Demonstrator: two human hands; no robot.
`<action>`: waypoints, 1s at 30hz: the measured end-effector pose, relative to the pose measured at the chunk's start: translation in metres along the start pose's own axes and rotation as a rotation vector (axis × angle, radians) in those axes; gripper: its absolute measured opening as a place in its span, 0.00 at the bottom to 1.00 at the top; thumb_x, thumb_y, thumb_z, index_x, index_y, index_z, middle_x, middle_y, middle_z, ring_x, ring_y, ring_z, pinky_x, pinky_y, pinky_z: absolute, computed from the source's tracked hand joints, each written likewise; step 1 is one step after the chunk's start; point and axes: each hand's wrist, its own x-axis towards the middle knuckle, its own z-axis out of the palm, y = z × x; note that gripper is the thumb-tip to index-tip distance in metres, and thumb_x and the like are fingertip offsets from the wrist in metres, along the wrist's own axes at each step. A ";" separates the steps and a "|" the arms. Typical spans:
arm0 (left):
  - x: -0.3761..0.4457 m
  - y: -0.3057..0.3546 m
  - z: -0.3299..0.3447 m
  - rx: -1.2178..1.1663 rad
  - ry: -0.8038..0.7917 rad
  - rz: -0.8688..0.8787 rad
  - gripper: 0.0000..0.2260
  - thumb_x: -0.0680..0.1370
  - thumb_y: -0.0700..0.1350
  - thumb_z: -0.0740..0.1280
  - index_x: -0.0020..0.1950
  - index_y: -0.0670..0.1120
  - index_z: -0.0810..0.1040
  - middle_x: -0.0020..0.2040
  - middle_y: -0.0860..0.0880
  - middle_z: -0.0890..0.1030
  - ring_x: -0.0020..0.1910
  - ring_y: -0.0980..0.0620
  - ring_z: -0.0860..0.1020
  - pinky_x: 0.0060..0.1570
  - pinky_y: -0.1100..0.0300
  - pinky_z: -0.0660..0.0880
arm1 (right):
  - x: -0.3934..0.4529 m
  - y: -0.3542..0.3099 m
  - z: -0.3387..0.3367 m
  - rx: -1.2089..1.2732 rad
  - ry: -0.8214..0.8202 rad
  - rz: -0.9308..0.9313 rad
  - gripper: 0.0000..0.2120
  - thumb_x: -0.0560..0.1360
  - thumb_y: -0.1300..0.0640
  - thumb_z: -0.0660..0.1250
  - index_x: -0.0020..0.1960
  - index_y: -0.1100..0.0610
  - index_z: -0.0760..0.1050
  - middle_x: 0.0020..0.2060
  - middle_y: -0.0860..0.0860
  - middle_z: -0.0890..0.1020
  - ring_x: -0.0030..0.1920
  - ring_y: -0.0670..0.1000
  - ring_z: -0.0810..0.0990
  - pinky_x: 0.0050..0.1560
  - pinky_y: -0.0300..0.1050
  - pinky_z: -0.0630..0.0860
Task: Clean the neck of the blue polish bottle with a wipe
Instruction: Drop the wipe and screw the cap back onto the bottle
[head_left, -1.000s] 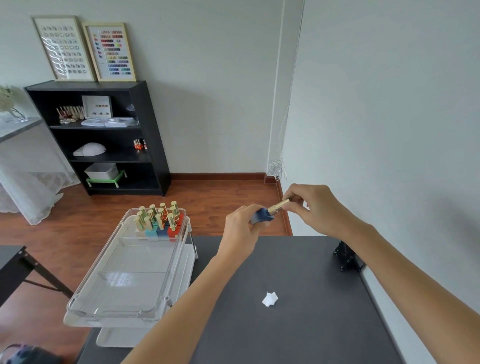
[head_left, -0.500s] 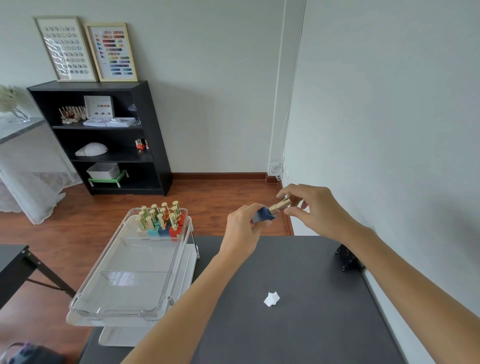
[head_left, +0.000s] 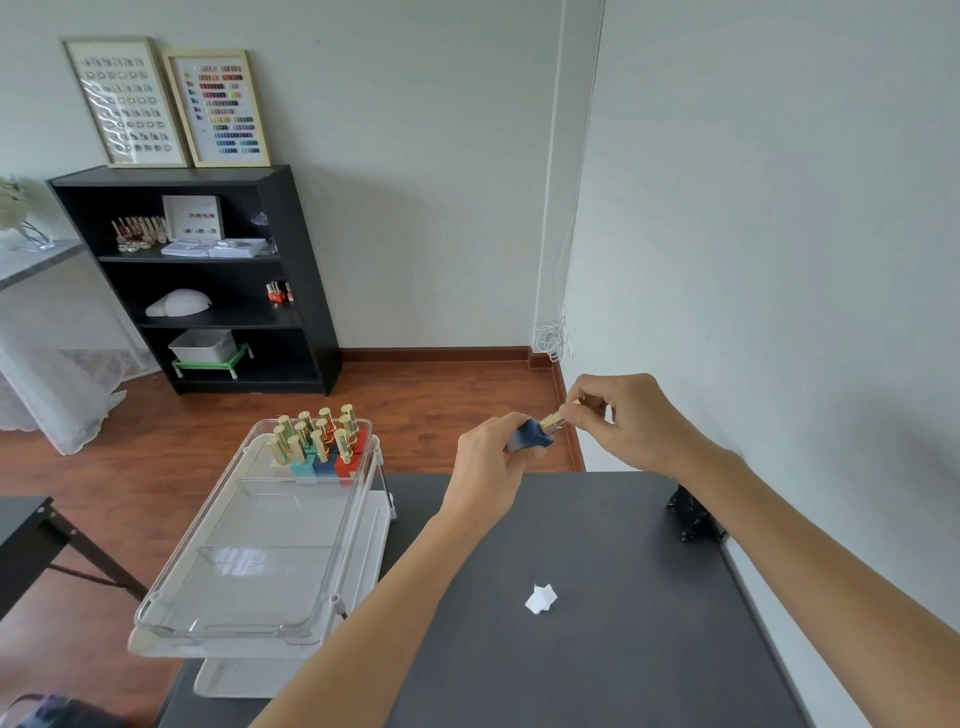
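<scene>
the left hand (head_left: 491, 462) is wrapping closed around the body of the blue polish bottle (head_left: 530, 435), holding it in the air above the far edge of the dark table (head_left: 597, 675). the right hand (head_left: 621, 418) is pinching the gold cap (head_left: 558, 418) between thumb and fingertips, closed on it; whether the cap is loosening or tightening cannot be told.

the bottle is lying tilted, its long axis running from lower left to upper right, cap end pointing up and away toward the right hand.

the wipe (head_left: 541, 598) is sitting crumpled on the table, well apart from both hands, so the neck is not being cleaned yet. with the bottle leaning this far over, opening it is probably risking polish running out. a slack left grip could be letting the bottle twist with the cap.
</scene>
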 end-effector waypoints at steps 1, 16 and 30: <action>0.000 0.000 0.000 -0.010 -0.003 -0.001 0.07 0.76 0.41 0.70 0.52 0.49 0.80 0.45 0.48 0.82 0.44 0.48 0.76 0.46 0.57 0.73 | 0.000 -0.001 -0.001 0.025 -0.004 -0.020 0.01 0.75 0.56 0.69 0.46 0.51 0.80 0.35 0.46 0.82 0.34 0.44 0.74 0.36 0.32 0.67; -0.003 -0.005 0.007 0.037 -0.001 0.030 0.06 0.77 0.40 0.70 0.52 0.47 0.79 0.42 0.54 0.79 0.36 0.59 0.72 0.38 0.74 0.67 | -0.003 -0.004 0.010 -0.004 0.062 0.026 0.04 0.74 0.58 0.70 0.41 0.55 0.80 0.24 0.47 0.74 0.26 0.47 0.69 0.29 0.33 0.65; -0.004 -0.011 -0.006 0.052 -0.015 -0.013 0.06 0.76 0.45 0.71 0.52 0.51 0.80 0.42 0.53 0.81 0.41 0.52 0.77 0.42 0.57 0.74 | -0.002 -0.005 0.016 0.171 0.024 0.061 0.01 0.75 0.55 0.71 0.46 0.52 0.80 0.33 0.47 0.80 0.32 0.46 0.75 0.38 0.37 0.74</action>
